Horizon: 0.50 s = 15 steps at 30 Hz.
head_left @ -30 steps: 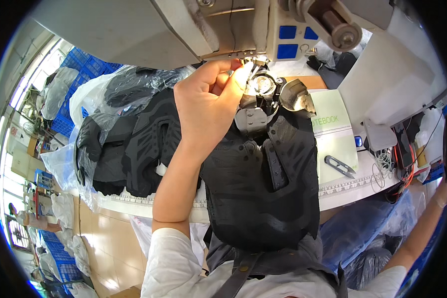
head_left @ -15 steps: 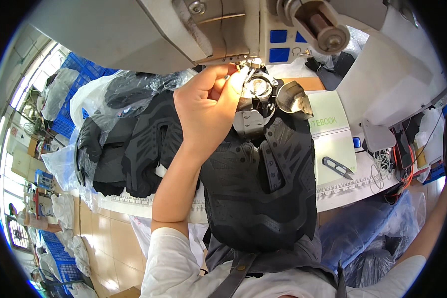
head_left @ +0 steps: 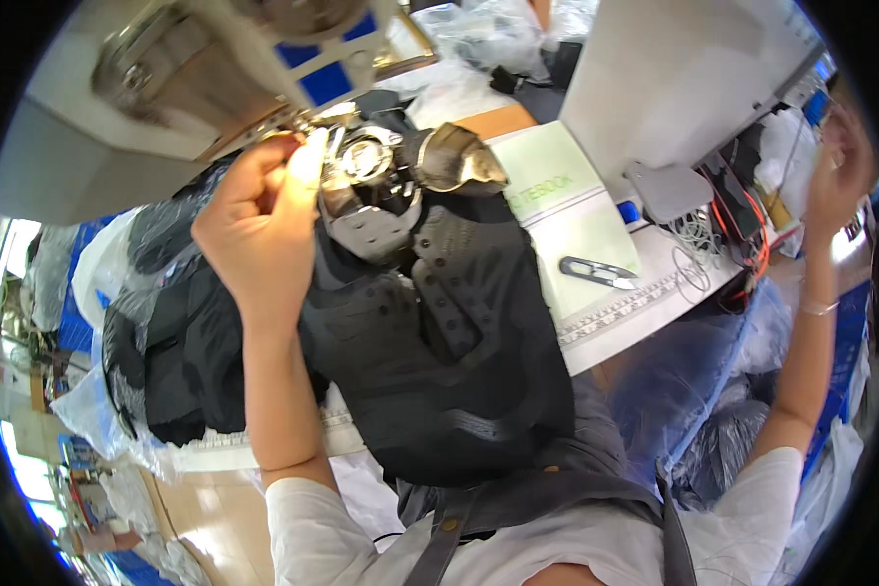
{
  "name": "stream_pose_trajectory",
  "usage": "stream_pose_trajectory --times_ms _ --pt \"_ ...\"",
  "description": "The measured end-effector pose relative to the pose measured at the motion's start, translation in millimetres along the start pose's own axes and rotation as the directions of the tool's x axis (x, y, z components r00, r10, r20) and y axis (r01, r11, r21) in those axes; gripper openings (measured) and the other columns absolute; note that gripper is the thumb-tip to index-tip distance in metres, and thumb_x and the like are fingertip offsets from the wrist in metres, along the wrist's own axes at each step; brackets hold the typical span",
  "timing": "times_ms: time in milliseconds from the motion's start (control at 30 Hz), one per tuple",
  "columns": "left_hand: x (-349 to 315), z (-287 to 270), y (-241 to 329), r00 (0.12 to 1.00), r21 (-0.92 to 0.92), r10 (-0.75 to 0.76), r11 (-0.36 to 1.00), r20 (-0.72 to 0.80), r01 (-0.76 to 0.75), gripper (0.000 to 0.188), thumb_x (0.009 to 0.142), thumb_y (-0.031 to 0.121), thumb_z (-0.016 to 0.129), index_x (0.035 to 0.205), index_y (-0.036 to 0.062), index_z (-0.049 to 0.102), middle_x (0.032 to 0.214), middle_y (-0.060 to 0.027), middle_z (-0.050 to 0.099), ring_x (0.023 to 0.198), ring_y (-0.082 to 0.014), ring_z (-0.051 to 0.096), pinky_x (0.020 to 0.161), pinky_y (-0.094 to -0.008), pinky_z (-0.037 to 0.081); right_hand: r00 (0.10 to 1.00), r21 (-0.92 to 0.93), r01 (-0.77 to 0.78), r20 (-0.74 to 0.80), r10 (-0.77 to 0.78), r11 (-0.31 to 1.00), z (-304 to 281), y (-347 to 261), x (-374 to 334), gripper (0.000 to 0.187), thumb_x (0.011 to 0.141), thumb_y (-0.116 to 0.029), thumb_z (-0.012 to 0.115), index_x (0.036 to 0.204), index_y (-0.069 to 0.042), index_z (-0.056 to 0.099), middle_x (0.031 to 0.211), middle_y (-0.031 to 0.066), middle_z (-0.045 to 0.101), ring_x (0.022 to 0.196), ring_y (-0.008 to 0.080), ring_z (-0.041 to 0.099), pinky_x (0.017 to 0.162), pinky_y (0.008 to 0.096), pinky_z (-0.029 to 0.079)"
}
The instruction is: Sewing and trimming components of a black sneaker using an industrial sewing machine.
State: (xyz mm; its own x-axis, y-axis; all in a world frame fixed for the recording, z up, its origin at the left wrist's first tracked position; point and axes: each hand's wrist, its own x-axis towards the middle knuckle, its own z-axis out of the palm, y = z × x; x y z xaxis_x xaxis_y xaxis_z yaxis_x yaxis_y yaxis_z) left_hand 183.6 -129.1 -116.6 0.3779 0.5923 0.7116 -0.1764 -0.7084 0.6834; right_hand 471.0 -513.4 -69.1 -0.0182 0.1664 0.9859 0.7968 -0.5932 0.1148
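Upper left: bare left hand (head_left: 262, 220), thumb and fingers bunched close beside shiny silver metal sewing-machine parts (head_left: 373, 223); glare at fingertips, cannot tell of any hold. Upper right: bare right hand (head_left: 840, 164), raised, blurred, well apart; cannot tell finger spread or contents. Centre: black panelled fabric piece (head_left: 459, 391), top end at metal parts, bottom near lap. Right of centre: dark metal thread snips (head_left: 581, 268) on pale-green paper notebook (head_left: 581, 227).

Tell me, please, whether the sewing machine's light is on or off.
On: a bright glow falls on the left hand and the shiny round part beside it, though the lamp itself cannot be made out.
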Motion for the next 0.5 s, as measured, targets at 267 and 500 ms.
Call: stream_pose_trajectory --times_ms 267,500 --pt "-2.1 -4.1 5.5 0.999 0.093 0.018 0.995 0.041 -0.021 0.010 0.077 0.000 0.062 0.085 -0.0045 0.062 0.054 0.0030 0.049 0.045 -0.0012 0.042 0.042 -0.0163 0.029 0.678 0.401 -0.047 0.686 -0.266 0.915 9.5 -162.2 -113.1 0.027 0.065 -0.008 0.063 0.091 -0.003 0.059 0.089 0.0072 0.058 0.082 0.0243 0.055 0.075 0.0351 0.043" --pt "1.5 -4.7 -0.1 0.997 0.089 0.045 0.995 0.062 -0.050 0.009 0.077 0.001 0.062 0.085 -0.0037 0.062 0.055 0.0026 0.051 0.047 -0.0012 0.043 0.044 -0.0159 0.030 0.679 0.388 -0.297 0.728 -0.093 0.873 13.8 -183.4 -139.3 0.033 0.069 -0.013 0.066 0.099 -0.001 0.058 0.093 0.0103 0.054 0.084 0.0258 0.052 0.071 0.0351 0.042"
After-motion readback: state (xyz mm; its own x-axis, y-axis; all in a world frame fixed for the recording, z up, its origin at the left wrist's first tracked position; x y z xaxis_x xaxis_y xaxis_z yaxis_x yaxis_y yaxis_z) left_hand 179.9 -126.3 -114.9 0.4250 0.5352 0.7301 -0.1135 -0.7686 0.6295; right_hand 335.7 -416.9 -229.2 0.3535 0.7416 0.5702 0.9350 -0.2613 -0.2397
